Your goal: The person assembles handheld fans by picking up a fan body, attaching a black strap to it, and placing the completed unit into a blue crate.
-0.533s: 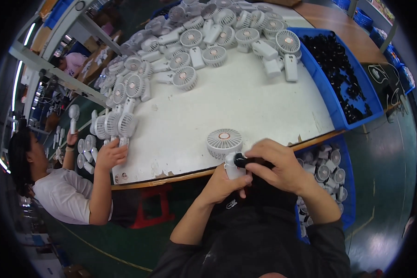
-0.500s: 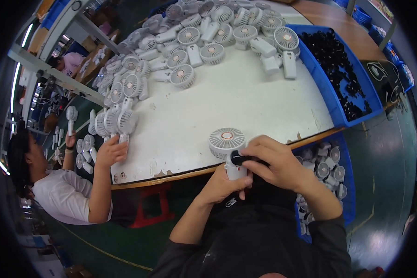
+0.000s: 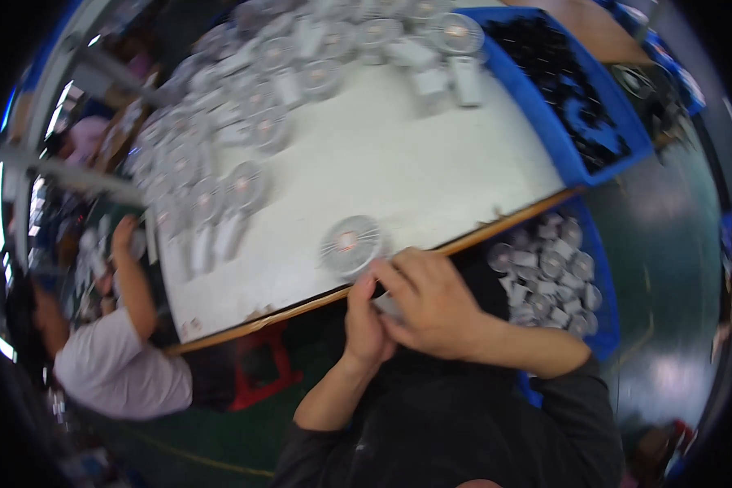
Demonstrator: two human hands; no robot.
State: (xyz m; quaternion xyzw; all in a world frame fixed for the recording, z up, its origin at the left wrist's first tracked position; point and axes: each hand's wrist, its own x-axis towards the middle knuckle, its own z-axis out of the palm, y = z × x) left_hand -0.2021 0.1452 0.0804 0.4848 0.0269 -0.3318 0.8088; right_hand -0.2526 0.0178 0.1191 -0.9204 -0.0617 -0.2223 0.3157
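Note:
A white handheld fan (image 3: 351, 246) with a round slatted head and an orange-tinted centre is in my hands at the table's front edge, its head tilted over the tabletop. My left hand (image 3: 366, 329) is closed round its handle from the left. From the right, my right hand (image 3: 435, 305) folds over the same handle, fingers bent and covering most of it. A small dark bit shows between my hands; the black piece seen there before is otherwise hidden. Motion blurs the picture.
Many white fans (image 3: 276, 57) are heaped along the table's (image 3: 398, 154) far and left sides. A blue tray (image 3: 573, 167) of black parts stands at right. Below it, a blue bin (image 3: 602, 337) holds more fans. A co-worker (image 3: 122, 366) sits at left near a red stool (image 3: 281, 370).
The view has swung, shifting the table up and left. My right hand has gone from pinching a black piece at the fan's neck to folding over the handle. The co-worker's arm has moved left.

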